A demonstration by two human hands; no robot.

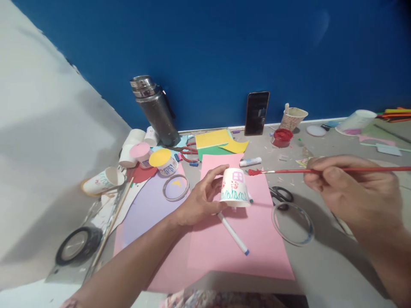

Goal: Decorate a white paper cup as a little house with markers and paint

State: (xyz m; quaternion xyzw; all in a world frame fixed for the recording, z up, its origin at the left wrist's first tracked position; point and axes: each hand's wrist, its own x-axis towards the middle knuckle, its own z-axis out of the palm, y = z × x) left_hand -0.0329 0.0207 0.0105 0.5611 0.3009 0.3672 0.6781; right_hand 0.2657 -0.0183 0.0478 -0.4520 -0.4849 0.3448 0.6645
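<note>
My left hand (207, 192) is closed around a white paper cup (233, 187), held upside down over a pink sheet (237, 248). Drawn on the cup are a pink window, red flowers and green grass. In my right hand (349, 188), pinched between thumb and fingers, is a thin red paintbrush (289, 171). Its bristles, loaded with red paint, point left and are close to the cup's right side; whether they touch it I cannot tell. A white marker (233, 234) with a blue end lies on the pink sheet below the cup.
Black scissors (281, 195) and a tape ring (293, 223) lie right of the sheet. Behind stand a red paint pot (282, 137), a phone (257, 113) and a steel flask (156, 109). Several decorated cups, including a yellow-topped cup (163, 161), and black tape (79, 245) are at left.
</note>
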